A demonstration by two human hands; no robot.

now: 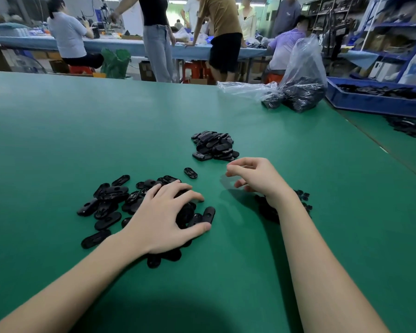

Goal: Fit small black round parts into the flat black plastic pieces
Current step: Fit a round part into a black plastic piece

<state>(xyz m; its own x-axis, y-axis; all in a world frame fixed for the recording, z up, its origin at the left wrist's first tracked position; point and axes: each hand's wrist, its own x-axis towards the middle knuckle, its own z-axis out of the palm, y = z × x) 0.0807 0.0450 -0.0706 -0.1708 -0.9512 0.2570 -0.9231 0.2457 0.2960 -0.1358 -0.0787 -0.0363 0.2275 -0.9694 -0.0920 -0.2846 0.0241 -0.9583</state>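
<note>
Green matting (58, 131) covers the long bench, with people working at another table behind. Flat black pieces (111, 200) lie scattered at the near left, and the left hand (165, 217) rests on them with fingers spread, curled round none. A tidier heap (213, 145) sits further back. The right hand (256, 177) hovers with fingers loosely curled, holding nothing I can see; its wrist hides part of the small round parts (305, 200). Plastic bags (298, 87) and a blue tray (370, 102) stand far right.

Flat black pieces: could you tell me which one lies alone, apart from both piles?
The single piece on the mat between the two piles, touching neither.
</note>
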